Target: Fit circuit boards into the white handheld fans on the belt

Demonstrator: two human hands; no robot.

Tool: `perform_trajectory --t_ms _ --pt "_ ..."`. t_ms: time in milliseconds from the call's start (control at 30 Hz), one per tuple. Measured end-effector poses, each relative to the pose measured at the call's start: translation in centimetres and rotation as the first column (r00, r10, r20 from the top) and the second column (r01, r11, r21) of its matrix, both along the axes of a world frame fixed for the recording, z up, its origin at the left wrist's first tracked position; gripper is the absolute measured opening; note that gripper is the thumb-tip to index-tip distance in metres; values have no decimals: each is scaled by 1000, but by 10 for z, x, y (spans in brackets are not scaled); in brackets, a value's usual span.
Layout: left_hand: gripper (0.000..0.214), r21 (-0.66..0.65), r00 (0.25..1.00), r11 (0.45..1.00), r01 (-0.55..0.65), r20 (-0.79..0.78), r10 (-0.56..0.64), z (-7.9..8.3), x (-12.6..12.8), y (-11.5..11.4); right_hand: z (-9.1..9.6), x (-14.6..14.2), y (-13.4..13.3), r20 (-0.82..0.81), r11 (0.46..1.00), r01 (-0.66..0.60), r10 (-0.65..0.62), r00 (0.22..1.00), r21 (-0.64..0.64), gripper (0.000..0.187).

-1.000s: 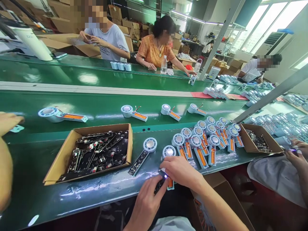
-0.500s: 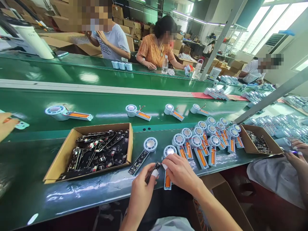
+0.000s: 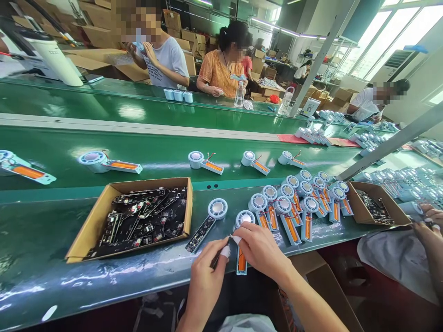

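My left hand (image 3: pixel 208 269) grips a narrow black circuit board (image 3: pixel 215 262), mostly hidden by the fingers. Close against its upper end, my right hand (image 3: pixel 259 244) pinches something too small to make out. White coverings show on a finger or thumb of both hands. Under my right hand lies a light-blue fan-like unit (image 3: pixel 241 265) with a round head and an orange strip in its open handle. Just left of it, another blue unit (image 3: pixel 217 209) has a black circuit board (image 3: pixel 200 234) set in its handle.
A cardboard box (image 3: pixel 78 235) of black boards stands at left. Several blue units (image 3: pixel 284 205) crowd the bench at right, beside a second box (image 3: pixel 355 203). More units (image 3: pixel 196 157) lie on the green belt (image 3: pixel 155 143). Co-workers sit opposite and at far right.
The board in my left hand has turned and shows less. Units on the belt have shifted slightly right. A co-worker's hand at the far left has gone, leaving a unit there.
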State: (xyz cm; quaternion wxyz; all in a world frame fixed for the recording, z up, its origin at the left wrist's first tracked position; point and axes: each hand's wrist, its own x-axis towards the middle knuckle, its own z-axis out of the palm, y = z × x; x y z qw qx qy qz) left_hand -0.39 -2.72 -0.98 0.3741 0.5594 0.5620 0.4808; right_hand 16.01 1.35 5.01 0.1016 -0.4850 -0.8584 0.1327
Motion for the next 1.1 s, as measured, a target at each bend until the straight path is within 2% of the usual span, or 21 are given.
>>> perform_trajectory --t_ms 100,200,300,400,533,667,767,867,933,1000,1100 --pt "27 -74 997 997 23 78 -17 0 1 0 -2 -2 -1 -18 1000 25 -25 1000 -6 17" --pt "25 45 1000 999 9 -17 -9 2 1 0 -9 -5 -4 14 997 33 -34 999 64 17" --pt "26 114 996 993 36 -85 -26 5 -2 2 -17 -5 -5 -100 994 72 -64 993 85 22" --pt "26 54 993 993 104 -57 -101 7 -9 8 -21 2 0 -302 998 69 -63 951 7 29" --pt "23 -14 978 978 210 11 -210 9 -20 19 -20 10 8 -457 996 -38 -2 889 -79 24" --pt "21 15 972 973 230 32 -231 11 -18 24 -21 6 6 -494 998 41 -60 867 -49 22" --pt "24 8 979 981 192 63 -192 16 -9 18 -18 4 -1 -510 985 107 -163 845 -138 23" --pt "34 -69 975 975 213 81 -207 22 -4 9 -10 9 -7 -520 916 147 -338 785 -374 24" --pt "43 -172 967 955 241 130 -220 22 -4 7 -7 15 -10 -563 847 133 -451 692 -515 21" --pt "45 -243 968 943 226 164 -189 17 -3 10 -7 19 -11 -630 783 31 -523 575 -622 21" --pt "37 -267 982 946 181 94 -161 8 3 20 -14 19 -13 -698 705 -157 -598 393 -692 17"
